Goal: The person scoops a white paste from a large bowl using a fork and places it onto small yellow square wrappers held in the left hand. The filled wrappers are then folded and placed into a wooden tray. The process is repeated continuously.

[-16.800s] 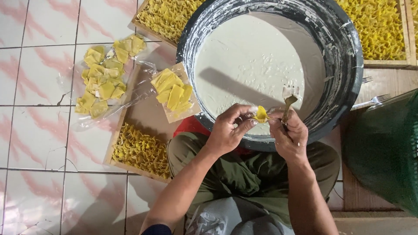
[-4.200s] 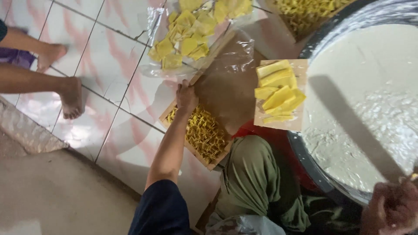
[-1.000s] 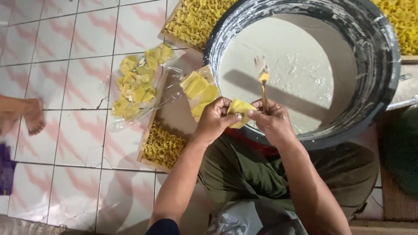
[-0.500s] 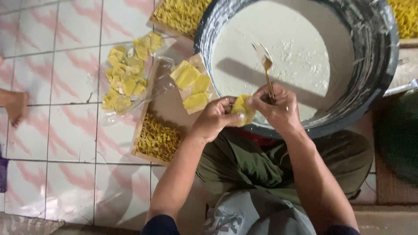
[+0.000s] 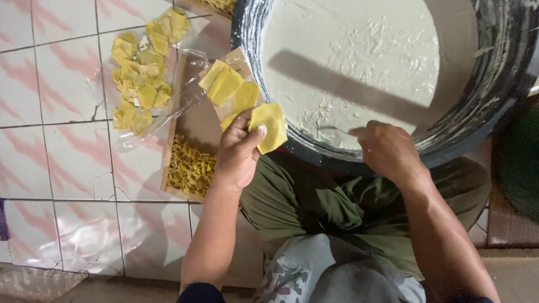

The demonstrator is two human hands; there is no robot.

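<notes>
1. The left hand holds a yellow square dough wrapper in a closed grip, thumb on top and fingers beneath, just at the near-left rim of the big round basin.
2. The right hand hovers over the basin's near edge with fingers curled downward; its grip is loosely closed and nothing shows in it.
3. The basin is dark-walled, smeared white, and filled with a pale white paste whose surface is scratched and rough near the right hand.
4. Just left of the basin, a small stack of yellow wrappers lies on a brown board, touching the held wrapper's far side.
5. Farther left, a clear plastic bag of loose yellow wrappers rests on the pink-and-white tiled floor.
6. Near the left hand, a wooden tray carries a heap of folded yellow pieces.
7. The person's green trousers fill the near middle.
</notes>
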